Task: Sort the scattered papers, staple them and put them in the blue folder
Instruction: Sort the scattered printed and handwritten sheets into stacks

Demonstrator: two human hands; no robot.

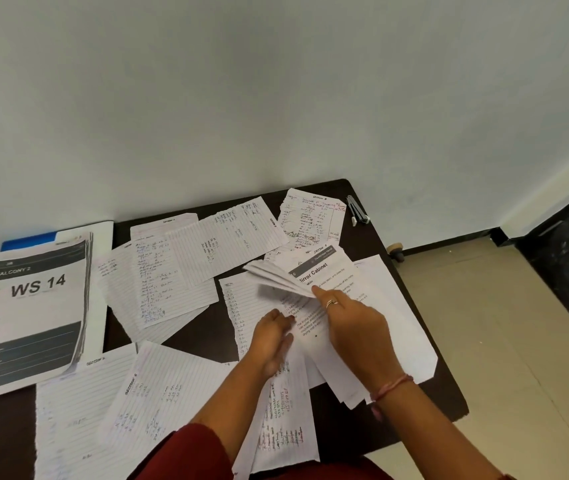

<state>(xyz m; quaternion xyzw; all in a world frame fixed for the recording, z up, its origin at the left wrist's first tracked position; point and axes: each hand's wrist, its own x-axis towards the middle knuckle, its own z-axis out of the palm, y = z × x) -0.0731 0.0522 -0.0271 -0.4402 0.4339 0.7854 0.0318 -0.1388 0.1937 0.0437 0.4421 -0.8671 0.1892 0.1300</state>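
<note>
We are leafing through a printed sheaf [314, 289] just in front of us, our left hand [272, 341] lying flat with relaxed fingers against its lower edge, our right hand [355, 323] pinching up the fanned page corners. We are judging it best to keep that grip light and lift one corner at a time. Beyond, lined papers [158, 282] are lying scattered over the dark tabletop [442, 400]. The blue folder [27, 242] is peeking out far left under a printed stack [30, 306]; the stapler [357, 210] is sitting at the far corner.
</note>
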